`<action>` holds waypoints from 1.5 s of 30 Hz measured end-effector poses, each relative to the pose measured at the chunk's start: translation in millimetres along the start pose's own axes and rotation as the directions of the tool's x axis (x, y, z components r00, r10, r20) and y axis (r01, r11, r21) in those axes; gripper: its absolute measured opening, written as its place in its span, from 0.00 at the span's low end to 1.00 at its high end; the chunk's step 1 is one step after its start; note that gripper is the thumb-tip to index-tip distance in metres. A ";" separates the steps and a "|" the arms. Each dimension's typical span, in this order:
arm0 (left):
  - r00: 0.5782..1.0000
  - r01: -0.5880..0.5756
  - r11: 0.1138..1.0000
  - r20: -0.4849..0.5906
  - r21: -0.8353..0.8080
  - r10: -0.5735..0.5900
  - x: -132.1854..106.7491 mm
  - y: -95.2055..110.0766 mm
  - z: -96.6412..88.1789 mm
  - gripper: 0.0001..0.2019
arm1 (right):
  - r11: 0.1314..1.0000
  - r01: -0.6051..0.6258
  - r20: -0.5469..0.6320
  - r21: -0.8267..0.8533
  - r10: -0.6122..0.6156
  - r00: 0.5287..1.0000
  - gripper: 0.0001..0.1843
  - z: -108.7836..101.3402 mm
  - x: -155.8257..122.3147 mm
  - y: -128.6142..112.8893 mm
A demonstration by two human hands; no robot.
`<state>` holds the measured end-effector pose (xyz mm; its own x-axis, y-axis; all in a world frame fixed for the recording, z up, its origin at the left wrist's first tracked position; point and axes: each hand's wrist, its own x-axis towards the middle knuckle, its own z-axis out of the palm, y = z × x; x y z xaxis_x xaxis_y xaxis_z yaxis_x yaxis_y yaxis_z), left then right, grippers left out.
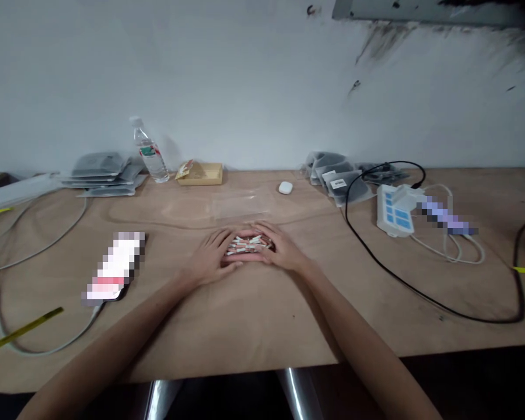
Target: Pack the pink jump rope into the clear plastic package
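A small heap of tiny red-and-white parts (247,245) lies on the brown table (262,315) in front of me. My left hand (210,258) cups the heap from the left, fingers curved and resting on the table beside it. My right hand (281,249) cups it from the right the same way, fingertips nearly meeting those of the left hand behind the pile. Neither hand grips anything. A clear plastic bag (240,203) lies flat just beyond the heap.
A phone (114,268) with a cable lies at left, a yellow strip (24,329) near the front left edge. At the back stand a water bottle (151,153), a shallow tan box (201,174), grey pouches (102,170), a white earbud case (285,188). A power strip (394,210) and black cable (420,291) are at right.
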<state>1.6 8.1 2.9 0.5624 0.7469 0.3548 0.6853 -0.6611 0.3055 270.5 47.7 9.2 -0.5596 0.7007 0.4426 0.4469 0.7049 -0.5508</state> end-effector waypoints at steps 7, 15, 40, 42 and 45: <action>1.000 -0.011 1.000 0.013 0.005 0.011 -2.6 -12.2 3.0 0.29 | 0.999 0.048 0.107 0.000 -0.047 0.993 0.42 -19.3 -11.0 14.8; 1.000 -0.012 1.000 -0.024 0.007 0.012 -3.6 -8.4 0.6 0.30 | 1.000 -0.012 0.044 -0.023 0.013 0.999 0.40 -13.4 -17.8 14.6; 0.992 0.120 0.993 -0.032 0.003 -0.119 -4.0 -5.8 5.2 0.29 | 0.995 -0.051 0.093 0.083 0.043 0.995 0.43 -22.2 -17.5 2.0; 0.993 0.117 0.993 -0.015 0.017 -0.117 -3.1 -5.1 5.9 0.31 | 0.997 -0.045 0.110 0.058 0.038 0.993 0.44 -22.3 -15.6 -1.1; 0.995 0.101 0.995 0.016 0.025 -0.101 -2.0 -4.5 6.2 0.34 | 1.000 -0.022 0.144 -0.001 0.022 0.989 0.45 -23.5 -14.5 -1.7</action>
<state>0.3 10.0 -4.6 0.4974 0.8109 0.3082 0.7497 -0.5806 0.3177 294.2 38.9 20.4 -0.6445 0.6926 0.3240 0.4598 0.6895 -0.5596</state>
